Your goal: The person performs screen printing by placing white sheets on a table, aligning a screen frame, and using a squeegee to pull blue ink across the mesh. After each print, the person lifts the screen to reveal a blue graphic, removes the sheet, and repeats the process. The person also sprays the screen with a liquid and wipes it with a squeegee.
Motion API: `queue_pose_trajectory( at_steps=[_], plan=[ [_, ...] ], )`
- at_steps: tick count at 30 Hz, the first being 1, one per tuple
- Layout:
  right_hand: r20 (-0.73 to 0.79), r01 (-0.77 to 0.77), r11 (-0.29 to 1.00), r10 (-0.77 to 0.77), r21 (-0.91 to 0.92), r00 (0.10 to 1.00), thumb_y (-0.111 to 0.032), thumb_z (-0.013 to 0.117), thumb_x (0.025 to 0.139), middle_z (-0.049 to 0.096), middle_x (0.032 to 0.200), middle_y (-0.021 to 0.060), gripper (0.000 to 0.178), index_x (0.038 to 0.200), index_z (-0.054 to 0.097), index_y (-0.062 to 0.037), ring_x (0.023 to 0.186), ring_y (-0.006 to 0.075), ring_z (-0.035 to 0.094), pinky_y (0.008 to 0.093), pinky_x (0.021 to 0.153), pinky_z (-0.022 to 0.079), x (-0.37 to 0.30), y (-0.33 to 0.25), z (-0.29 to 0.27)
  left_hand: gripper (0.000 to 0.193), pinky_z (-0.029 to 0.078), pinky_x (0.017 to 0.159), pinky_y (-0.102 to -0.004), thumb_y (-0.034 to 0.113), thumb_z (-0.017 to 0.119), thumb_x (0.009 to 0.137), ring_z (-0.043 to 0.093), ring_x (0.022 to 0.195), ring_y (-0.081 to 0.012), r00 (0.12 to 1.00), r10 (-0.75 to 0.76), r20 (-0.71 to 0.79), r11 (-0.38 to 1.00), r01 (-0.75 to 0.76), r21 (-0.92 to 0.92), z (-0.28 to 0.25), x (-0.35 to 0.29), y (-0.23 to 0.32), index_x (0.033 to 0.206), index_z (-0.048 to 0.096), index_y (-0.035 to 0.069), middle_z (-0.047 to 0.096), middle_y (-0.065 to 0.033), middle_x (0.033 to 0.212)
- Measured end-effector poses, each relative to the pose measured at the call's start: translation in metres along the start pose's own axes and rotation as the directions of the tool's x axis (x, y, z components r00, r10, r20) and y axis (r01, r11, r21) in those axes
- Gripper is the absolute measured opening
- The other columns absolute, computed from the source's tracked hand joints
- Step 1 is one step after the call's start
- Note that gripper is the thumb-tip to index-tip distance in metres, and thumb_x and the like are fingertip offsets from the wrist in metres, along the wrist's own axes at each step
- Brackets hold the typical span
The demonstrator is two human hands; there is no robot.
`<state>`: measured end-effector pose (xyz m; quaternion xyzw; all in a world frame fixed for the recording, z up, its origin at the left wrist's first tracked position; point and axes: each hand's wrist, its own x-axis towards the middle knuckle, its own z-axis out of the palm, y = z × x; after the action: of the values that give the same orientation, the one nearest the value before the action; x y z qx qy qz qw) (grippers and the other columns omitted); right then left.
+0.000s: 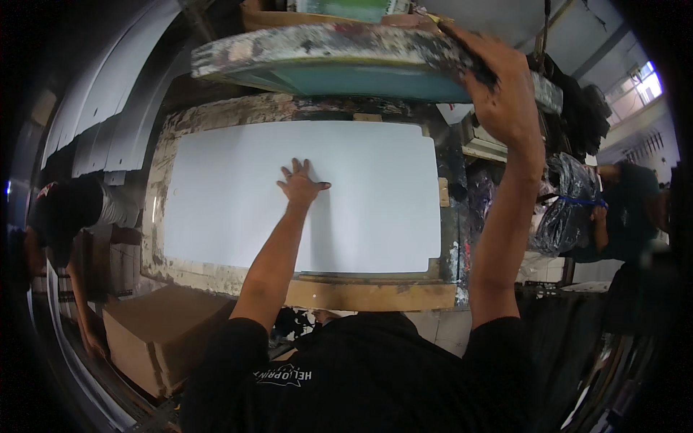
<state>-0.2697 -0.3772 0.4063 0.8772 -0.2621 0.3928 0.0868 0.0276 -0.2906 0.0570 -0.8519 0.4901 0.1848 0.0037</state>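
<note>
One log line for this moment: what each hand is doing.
left hand: flat on white sheet | right hand: gripping raised screen frame | sheet: lying on print table

White sheet (216,195) lies flat beneath raised, seemingly tilted, paint-crusted screen frame (332,58).

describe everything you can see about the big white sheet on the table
The white sheet is a large, plain, blank rectangle, likely paper or thin card, with notched corners on its right side. It lies flat on a paint-crusted table, covering most of its top. The left hand presses on it palm down, fingers spread, near its middle. A raised printing frame, gripped by the right hand, hangs above its far edge.
</note>
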Motion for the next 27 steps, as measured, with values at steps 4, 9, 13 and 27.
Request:
queue_pose_trajectory(
  at_steps=[4, 9, 13, 27],
  plan=[
    [0.066, -0.068, 0.997, 0.07, -0.033, 0.995, -0.005, 0.066, 0.073, 0.064, 0.116, 0.0142, 0.062, 0.134, 0.061, -0.0149, 0.106, 0.0349, 0.056, 0.0427, 0.096, 0.037, -0.022, -0.041, -0.012, 0.102, 0.03, 0.113, -0.0589, 0.048, 0.082, 0.074, 0.032, 0.144, -0.0429, 0.936, 0.035, -0.349, 0.979, -0.102, -0.176, 0.024, -0.017, -0.001, 0.156, 0.031, 0.014, 0.03, -0.0145, 0.161],
    [0.156, -0.125, 0.991, 0.131, -0.05, 0.979, -0.006, 0.067, 0.069, 0.062, 0.114, 0.0125, 0.064, 0.132, 0.061, -0.0099, 0.108, 0.0324, 0.054, 0.0435, 0.094, 0.036, -0.09, -0.083, -0.016, 0.112, 0.05, 0.091, -0.0376, 0.022, 0.09, 0.071, 0.062, 0.106, -0.024, 0.748, -0.228, -0.623, -0.037, -0.646, -0.762, -0.039, -0.112, -0.005, 0.157, 0.02, 0.003, 0.056, -0.012, 0.127],
    [0.295, -0.221, 0.975, 0.213, -0.005, 0.931, -0.009, 0.068, 0.069, 0.062, 0.115, 0.0122, 0.062, 0.13, 0.061, -0.0061, 0.111, 0.0317, 0.054, 0.0466, 0.098, 0.034, -0.164, -0.122, -0.002, 0.129, 0.054, 0.091, -0.034, 0.026, 0.095, 0.06, 0.061, 0.104, -0.0208, 0.793, -0.284, -0.539, -0.248, -0.604, -0.758, -0.055, -0.184, -0.046, 0.157, 0.015, -0.001, 0.057, -0.01, 0.127],
    [0.502, -0.201, 0.979, 0.187, -0.027, 0.845, -0.024, 0.075, 0.081, 0.042, 0.147, 0.0181, 0.084, 0.153, 0.033, -0.0087, 0.132, 0.0397, 0.042, 0.0501, 0.102, 0.038, -0.141, -0.01, 0.214, 0.089, 0.045, 0.096, -0.0445, 0.03, 0.091, 0.062, 0.056, 0.109, -0.0345, 0.712, -0.176, -0.68, 0.607, -0.466, -0.644, 0.096, -0.229, -0.119, 0.134, 0.051, -0.006, 0.059, -0.0198, 0.118]
  ],
)
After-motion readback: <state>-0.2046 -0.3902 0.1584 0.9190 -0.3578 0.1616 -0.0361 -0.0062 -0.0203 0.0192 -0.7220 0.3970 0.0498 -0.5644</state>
